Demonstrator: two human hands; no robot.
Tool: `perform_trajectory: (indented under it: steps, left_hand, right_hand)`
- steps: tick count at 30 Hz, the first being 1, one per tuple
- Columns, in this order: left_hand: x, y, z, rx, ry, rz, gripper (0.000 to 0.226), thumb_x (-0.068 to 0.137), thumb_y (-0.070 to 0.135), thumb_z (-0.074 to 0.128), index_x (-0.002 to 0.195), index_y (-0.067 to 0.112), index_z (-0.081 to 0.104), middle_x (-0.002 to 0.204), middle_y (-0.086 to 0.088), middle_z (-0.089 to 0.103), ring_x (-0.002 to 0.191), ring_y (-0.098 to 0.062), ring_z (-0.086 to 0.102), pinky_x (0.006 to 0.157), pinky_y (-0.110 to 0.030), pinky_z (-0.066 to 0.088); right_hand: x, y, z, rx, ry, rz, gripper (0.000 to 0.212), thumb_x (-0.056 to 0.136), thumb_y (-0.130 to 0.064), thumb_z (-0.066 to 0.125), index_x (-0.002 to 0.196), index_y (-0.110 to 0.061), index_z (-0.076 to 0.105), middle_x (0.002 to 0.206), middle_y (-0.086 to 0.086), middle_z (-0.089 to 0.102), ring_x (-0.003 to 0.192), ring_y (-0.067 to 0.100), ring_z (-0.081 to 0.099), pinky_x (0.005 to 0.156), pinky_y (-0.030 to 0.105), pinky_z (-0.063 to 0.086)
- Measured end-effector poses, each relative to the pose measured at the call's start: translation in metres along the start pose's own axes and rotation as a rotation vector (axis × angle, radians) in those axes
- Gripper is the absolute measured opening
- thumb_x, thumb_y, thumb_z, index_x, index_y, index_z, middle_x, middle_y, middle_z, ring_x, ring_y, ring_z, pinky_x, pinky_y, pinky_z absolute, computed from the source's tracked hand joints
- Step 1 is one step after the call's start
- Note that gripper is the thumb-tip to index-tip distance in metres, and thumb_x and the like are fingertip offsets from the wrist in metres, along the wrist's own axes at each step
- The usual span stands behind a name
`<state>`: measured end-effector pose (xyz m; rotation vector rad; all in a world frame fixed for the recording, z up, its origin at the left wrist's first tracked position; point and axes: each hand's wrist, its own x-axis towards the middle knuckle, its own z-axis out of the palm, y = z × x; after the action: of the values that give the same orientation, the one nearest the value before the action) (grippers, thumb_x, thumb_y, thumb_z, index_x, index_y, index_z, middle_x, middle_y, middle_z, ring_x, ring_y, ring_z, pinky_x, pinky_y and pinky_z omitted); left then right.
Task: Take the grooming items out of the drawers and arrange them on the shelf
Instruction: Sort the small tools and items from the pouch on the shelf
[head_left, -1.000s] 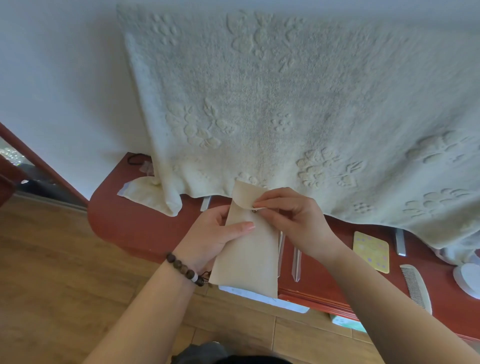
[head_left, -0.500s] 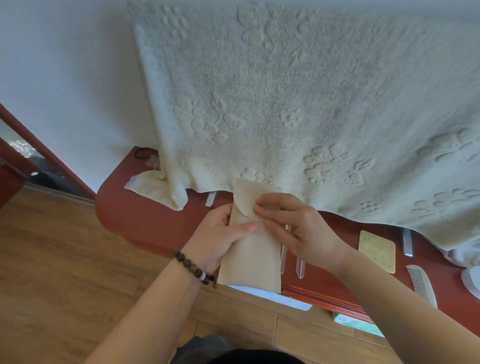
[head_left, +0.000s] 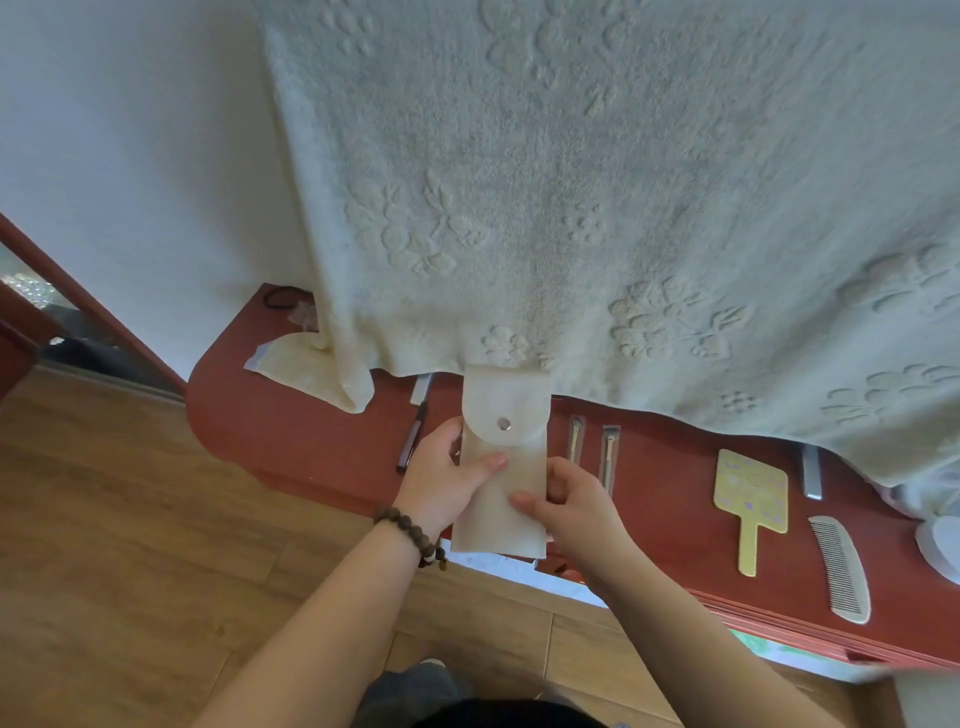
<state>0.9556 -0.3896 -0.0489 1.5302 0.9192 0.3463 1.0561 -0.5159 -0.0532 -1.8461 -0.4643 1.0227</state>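
Item in hand: you hold a cream fabric pouch (head_left: 501, 467) with a snap-button flap, lying lengthwise over the front edge of the red shelf (head_left: 291, 441).
Left hand (head_left: 441, 480): fingers closed on the pouch's left edge, thumb pressed across its face just below the flap.
Right hand (head_left: 571, 506): fingers closed on the pouch's lower right edge, thumb on its face.
Flap state: the flap is folded down over the pouch mouth and the metal snap (head_left: 504, 425) shows; whether it is fastened cannot be told.
Already on shelf: a dark pen-like tool (head_left: 413, 436) just left of the pouch; two slim packaged metal tools (head_left: 592, 449) just right of it; farther right a yellow hand mirror (head_left: 750, 499), a grey metal file-like piece (head_left: 811, 473) and a pale comb (head_left: 841, 566), set apart in a row.
Obstruction: a cream embossed towel (head_left: 571, 208) hangs over the back of the shelf and hides its rear part.
Progress: judged well along; several items are laid out, and the pouch is not yet released.
Remaining: set the pouch flat in the gap between the pen-like tool and the packaged tools, then let go.
Drawers: something pale shows beneath the shelf's front edge below your hands; whether more items remain there cannot be told.
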Motion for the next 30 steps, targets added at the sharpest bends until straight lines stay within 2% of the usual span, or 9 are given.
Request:
perform_trajectory:
  steps: [3,6,9,12,16,18,21,24,30]
  left_hand:
    - [0.003,-0.011,-0.007,0.252,0.062,0.045,0.047,0.086,0.028,0.069,0.129,0.023,0.053,0.12,0.007,0.061,0.107,-0.008,0.058,0.091,-0.029,0.05]
    - [-0.002,-0.026,-0.021,0.501,0.11,0.108,0.051,0.09,0.035,0.061,0.137,0.021,0.047,0.135,0.005,0.051,0.125,-0.01,0.047,0.105,-0.035,0.043]
    - [-0.01,-0.039,-0.033,0.613,0.111,0.143,0.05,0.092,0.035,0.057,0.139,0.02,0.045,0.14,0.004,0.046,0.134,-0.013,0.037,0.107,-0.025,0.032]
    - [-0.014,-0.049,-0.04,0.65,0.112,0.156,0.049,0.093,0.032,0.057,0.138,0.019,0.045,0.14,0.003,0.045,0.134,-0.012,0.035,0.103,-0.02,0.029]
    - [-0.014,-0.059,-0.048,0.657,0.101,0.158,0.048,0.092,0.031,0.057,0.138,0.019,0.045,0.141,0.002,0.046,0.134,-0.012,0.036,0.107,-0.025,0.032]
    - [-0.012,-0.062,-0.052,0.657,0.098,0.168,0.049,0.092,0.031,0.057,0.138,0.019,0.045,0.141,0.003,0.046,0.134,-0.012,0.036,0.107,-0.026,0.034]
    - [-0.009,-0.064,-0.056,0.665,0.093,0.201,0.049,0.092,0.03,0.058,0.138,0.019,0.046,0.14,0.002,0.047,0.132,-0.012,0.038,0.106,-0.025,0.035]
    - [-0.007,-0.065,-0.056,0.686,0.08,0.235,0.048,0.092,0.029,0.059,0.137,0.018,0.047,0.138,0.002,0.048,0.131,-0.012,0.039,0.105,-0.025,0.035]
    - [-0.003,-0.067,-0.057,0.733,0.04,0.295,0.048,0.091,0.027,0.059,0.136,0.015,0.048,0.14,-0.002,0.047,0.136,-0.017,0.035,0.11,-0.027,0.029]
  right_hand:
    - [0.017,0.006,0.001,0.001,0.124,0.039,0.021,0.082,-0.018,0.071,0.101,-0.02,0.063,0.097,-0.003,0.072,0.087,0.014,0.068,0.079,0.039,0.057]
    - [0.038,0.008,-0.002,-0.054,0.192,0.106,0.024,0.085,-0.018,0.069,0.107,-0.014,0.061,0.096,-0.002,0.066,0.076,0.007,0.061,0.057,0.02,0.049]
    - [0.056,0.014,0.0,-0.171,0.222,0.166,0.028,0.086,-0.019,0.067,0.111,-0.011,0.06,0.099,0.003,0.065,0.071,0.011,0.059,0.044,0.016,0.039]
    - [0.07,0.023,0.006,-0.287,0.238,0.207,0.029,0.085,-0.02,0.068,0.112,-0.009,0.062,0.107,0.008,0.067,0.082,0.021,0.061,0.054,0.023,0.046]
    - [0.074,0.033,0.014,-0.452,0.263,0.235,0.032,0.083,-0.027,0.07,0.108,-0.009,0.061,0.105,0.009,0.068,0.087,0.023,0.063,0.075,0.036,0.055]
    - [0.069,0.035,0.018,-0.651,0.304,0.161,0.043,0.084,-0.033,0.068,0.118,-0.01,0.054,0.115,0.009,0.061,0.099,0.025,0.059,0.082,0.037,0.053]
    - [0.057,0.044,0.027,-1.038,0.285,-0.053,0.071,0.091,-0.046,0.054,0.146,-0.015,0.024,0.151,0.012,0.027,0.138,0.029,0.026,0.11,0.036,0.032]
    - [0.05,0.061,0.046,-1.18,0.108,-0.138,0.075,0.095,-0.056,0.034,0.152,-0.022,-0.001,0.159,0.01,-0.014,0.146,0.029,-0.016,0.119,0.04,-0.001]
    - [0.06,0.072,0.071,-1.178,0.077,-0.073,0.071,0.098,-0.052,0.027,0.15,-0.023,-0.011,0.157,0.012,-0.022,0.143,0.03,-0.024,0.12,0.043,-0.005]
